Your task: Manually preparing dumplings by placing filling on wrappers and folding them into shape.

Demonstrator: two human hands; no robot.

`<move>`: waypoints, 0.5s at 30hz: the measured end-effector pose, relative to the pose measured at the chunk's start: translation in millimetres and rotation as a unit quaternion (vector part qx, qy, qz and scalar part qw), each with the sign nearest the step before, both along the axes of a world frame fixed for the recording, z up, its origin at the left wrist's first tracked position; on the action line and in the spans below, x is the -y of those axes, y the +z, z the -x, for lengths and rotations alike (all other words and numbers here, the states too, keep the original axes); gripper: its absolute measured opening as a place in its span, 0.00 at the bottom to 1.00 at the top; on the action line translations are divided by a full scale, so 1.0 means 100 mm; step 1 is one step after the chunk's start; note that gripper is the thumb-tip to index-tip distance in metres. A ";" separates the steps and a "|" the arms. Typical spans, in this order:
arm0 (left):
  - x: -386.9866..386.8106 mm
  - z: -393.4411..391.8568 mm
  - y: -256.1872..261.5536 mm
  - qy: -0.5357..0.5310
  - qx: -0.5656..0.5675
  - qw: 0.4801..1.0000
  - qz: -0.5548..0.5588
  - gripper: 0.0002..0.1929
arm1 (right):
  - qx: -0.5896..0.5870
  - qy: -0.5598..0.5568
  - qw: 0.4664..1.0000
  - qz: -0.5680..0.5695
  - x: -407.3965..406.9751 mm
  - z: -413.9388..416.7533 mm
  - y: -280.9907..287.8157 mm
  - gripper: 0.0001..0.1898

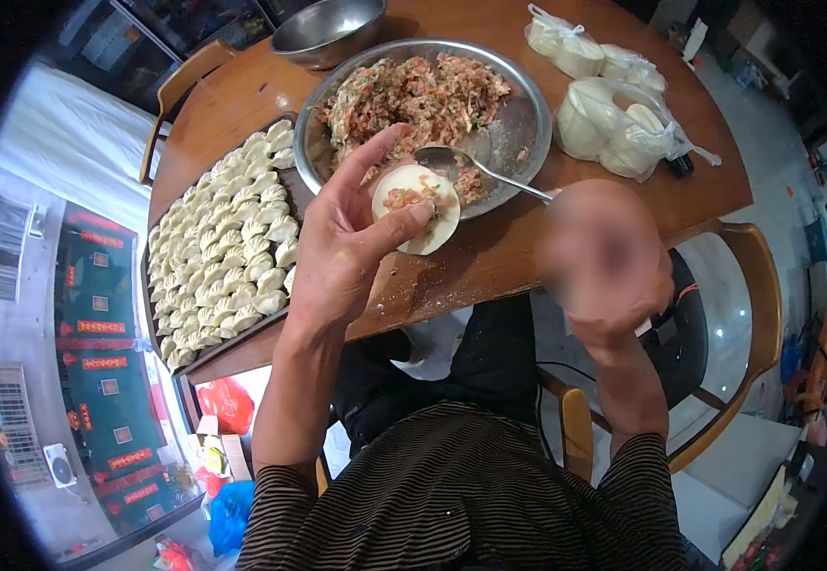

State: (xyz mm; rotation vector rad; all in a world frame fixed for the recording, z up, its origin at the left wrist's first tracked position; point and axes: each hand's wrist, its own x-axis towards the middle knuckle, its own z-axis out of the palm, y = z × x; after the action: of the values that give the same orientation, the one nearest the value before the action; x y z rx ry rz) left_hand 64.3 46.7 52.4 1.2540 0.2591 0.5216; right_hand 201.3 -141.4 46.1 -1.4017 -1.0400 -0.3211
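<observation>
A round dough wrapper (436, 233) lies in my left hand (346, 235), with a dab of minced filling (408, 197) on it. My left thumb presses onto the filling near the wrapper's middle. In my right hand (606, 257), partly blurred, is the handle of a metal spoon (503, 176). The spoon's bowl is just beyond the wrapper, over the near side of a wide steel basin (543, 121). Chopped meat filling (413, 93) is heaped at the basin's far side, and a small clump sits near the spoon.
Rows of pleated dumplings (228, 243) cover a dark tray (242, 334) at the left. Plastic bags of wrappers (610, 128) stand at the table's right. Behind the basin is a smaller steel bowl (328, 32). Wooden chairs (749, 285) flank the round wooden table (456, 278).
</observation>
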 end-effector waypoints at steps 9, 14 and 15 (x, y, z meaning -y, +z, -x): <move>-0.03 -0.01 0.03 -0.006 -0.002 0.999 0.054 0.39 | 0.132 -0.034 0.991 0.016 -0.12 -0.14 0.04 0.08; -0.03 0.00 0.03 -0.010 0.003 0.997 0.074 0.39 | 0.177 -0.073 0.980 0.046 -0.28 -0.21 -0.07 0.08; -0.03 0.01 0.04 -0.012 0.003 0.996 0.084 0.39 | 0.161 -0.076 0.983 0.045 -0.31 -0.27 -0.08 0.08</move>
State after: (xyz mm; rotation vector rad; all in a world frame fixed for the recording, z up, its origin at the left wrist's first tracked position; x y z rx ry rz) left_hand 63.7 49.5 56.0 1.0906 0.2765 0.4738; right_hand 228.2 -110.7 38.5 -1.5474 -1.2233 -0.6349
